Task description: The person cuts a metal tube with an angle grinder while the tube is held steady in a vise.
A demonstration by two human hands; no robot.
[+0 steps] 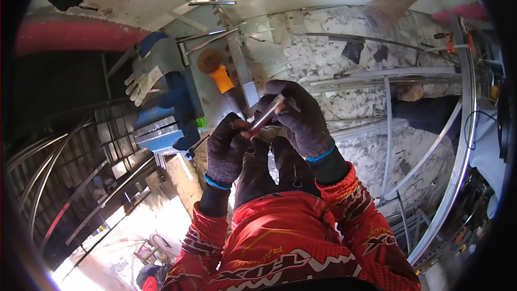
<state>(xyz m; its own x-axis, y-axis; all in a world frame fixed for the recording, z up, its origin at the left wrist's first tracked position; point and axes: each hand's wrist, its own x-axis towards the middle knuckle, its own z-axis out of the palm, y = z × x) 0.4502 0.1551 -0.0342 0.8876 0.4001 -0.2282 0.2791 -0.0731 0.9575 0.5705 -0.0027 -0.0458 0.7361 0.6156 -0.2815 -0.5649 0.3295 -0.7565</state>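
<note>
Cluttered workshop with a paint-stained concrete floor [323,48], a blue vise [161,129], work gloves [141,81], a broom [401,0] and curved metal rails [452,172], sunlit.

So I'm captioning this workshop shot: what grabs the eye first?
Dead centre, two dark knit-gloved hands, left hand and right hand, hold a short metal tube between them, above bright red sleeves. Left of them sits a blue vise, with an orange-handled grinder just behind.
</note>
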